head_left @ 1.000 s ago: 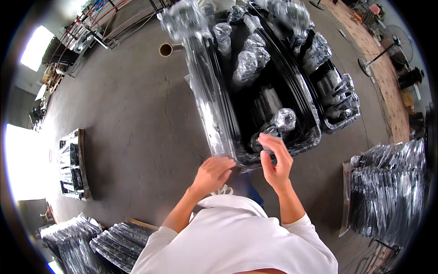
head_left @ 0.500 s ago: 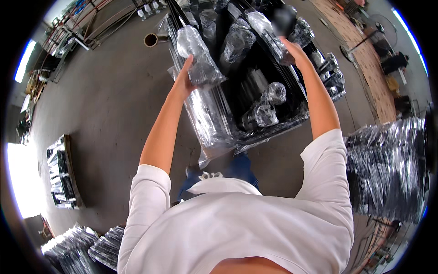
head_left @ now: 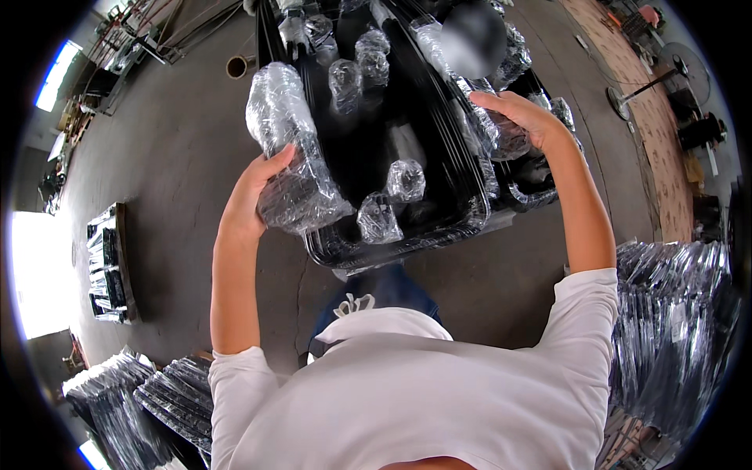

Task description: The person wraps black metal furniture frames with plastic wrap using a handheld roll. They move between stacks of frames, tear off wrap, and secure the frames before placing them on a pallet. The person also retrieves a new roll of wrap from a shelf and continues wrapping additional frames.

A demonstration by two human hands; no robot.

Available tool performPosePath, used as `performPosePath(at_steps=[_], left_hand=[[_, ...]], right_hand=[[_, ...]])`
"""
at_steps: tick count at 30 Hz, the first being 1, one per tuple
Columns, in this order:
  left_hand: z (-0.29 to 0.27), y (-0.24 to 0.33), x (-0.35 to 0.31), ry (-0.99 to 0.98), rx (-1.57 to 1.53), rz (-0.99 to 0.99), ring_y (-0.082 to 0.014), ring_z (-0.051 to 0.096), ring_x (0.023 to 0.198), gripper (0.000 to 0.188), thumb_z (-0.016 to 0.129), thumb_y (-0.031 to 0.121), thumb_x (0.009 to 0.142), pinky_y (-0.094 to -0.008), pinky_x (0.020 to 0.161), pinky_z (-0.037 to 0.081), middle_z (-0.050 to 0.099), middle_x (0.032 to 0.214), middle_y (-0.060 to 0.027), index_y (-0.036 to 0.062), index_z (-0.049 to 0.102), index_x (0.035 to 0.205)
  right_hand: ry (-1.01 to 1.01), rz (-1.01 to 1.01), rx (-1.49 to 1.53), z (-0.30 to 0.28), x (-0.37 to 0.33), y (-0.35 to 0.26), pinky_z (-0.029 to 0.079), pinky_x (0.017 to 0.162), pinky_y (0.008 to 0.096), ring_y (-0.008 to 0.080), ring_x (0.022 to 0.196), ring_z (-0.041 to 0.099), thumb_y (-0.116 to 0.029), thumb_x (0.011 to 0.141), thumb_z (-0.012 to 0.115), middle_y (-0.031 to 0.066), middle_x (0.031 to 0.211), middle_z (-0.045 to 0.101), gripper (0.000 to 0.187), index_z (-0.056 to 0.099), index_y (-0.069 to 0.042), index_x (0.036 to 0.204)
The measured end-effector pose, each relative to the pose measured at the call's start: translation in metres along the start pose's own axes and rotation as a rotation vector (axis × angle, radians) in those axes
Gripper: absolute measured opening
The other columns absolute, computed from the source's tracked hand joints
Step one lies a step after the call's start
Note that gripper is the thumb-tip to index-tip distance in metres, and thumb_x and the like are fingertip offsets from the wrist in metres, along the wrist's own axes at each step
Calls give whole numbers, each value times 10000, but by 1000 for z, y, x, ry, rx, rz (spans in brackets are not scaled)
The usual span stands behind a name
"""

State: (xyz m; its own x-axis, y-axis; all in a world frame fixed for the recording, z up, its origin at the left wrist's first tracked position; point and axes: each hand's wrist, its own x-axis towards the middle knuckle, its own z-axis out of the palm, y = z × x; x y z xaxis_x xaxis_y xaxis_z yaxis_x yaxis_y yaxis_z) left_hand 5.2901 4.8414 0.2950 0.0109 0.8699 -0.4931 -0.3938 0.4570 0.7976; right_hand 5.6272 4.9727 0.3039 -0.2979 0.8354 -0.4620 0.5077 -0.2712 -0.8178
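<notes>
A long black frame (head_left: 439, 225) with rounded corners lies in front of me, with clear plastic film around its rim. My left hand (head_left: 262, 188) grips a film-wrapped piece (head_left: 283, 102) along the frame's left side, thumb on top, fingers hidden behind it. On the right, my right hand (head_left: 521, 117) is closed round another film-wrapped piece (head_left: 501, 141) by the frame's right side, its underside fingers out of sight. Inside the frame, near the close end, are two small wrapped lumps, one (head_left: 380, 219) in front of the other (head_left: 406, 180). Further wrapped lumps (head_left: 345, 86) show farther in.
Tall stacks of film-wrapped pieces stand at the right (head_left: 666, 329) and lower left (head_left: 117, 399). A low pallet (head_left: 110, 262) lies on the floor at left. Beyond are an open tube end (head_left: 236, 67) and a standing fan (head_left: 619, 102).
The frame's near end has swung left and now covers the shiny wrapped strip seen below it before. My left hand has come left and nearer with its wrapped piece; my right hand keeps its grip.
</notes>
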Motion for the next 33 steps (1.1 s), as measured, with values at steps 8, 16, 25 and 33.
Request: performPosePath(at_steps=[8, 16, 25, 33], left_hand=[[-1, -29, -9, 38, -62, 22, -155, 564, 818, 388, 629, 222, 777, -312, 730, 478, 556, 902, -54, 11, 466, 1059], [-20, -49, -6, 110, -88, 1, -163, 588, 793, 369, 596, 158, 793, -321, 731, 489, 579, 923, -76, 5, 448, 1095], [-61, -69, 2, 111, 28, -38, -160, 535, 901, 535, 630, 189, 770, -324, 821, 423, 537, 1004, -75, 27, 357, 1200], [-57, -116, 8, 180, 16, 8, -183, 555, 919, 472, 574, 112, 802, -333, 842, 436, 542, 1051, -81, 17, 375, 1220]], right_hand=[[-32, 55, 86, 7, -14, -1, 317, 468, 166, 10, 548, 435, -398, 747, 634, -55, 619, 494, 326, 550, -85, 785], [-66, 98, 135, 31, 3, 41, 444, 524, 224, 71, 589, 538, -377, 759, 636, 20, 734, 575, 427, 533, 4, 924], [-122, 82, 174, 75, 22, 82, 431, 663, 256, 96, 722, 530, -367, 753, 641, 34, 844, 568, 461, 522, -19, 1031], [-67, 84, 67, 84, 24, 103, 428, 644, 253, 98, 706, 526, -351, 747, 638, 44, 838, 573, 482, 508, -3, 1055]])
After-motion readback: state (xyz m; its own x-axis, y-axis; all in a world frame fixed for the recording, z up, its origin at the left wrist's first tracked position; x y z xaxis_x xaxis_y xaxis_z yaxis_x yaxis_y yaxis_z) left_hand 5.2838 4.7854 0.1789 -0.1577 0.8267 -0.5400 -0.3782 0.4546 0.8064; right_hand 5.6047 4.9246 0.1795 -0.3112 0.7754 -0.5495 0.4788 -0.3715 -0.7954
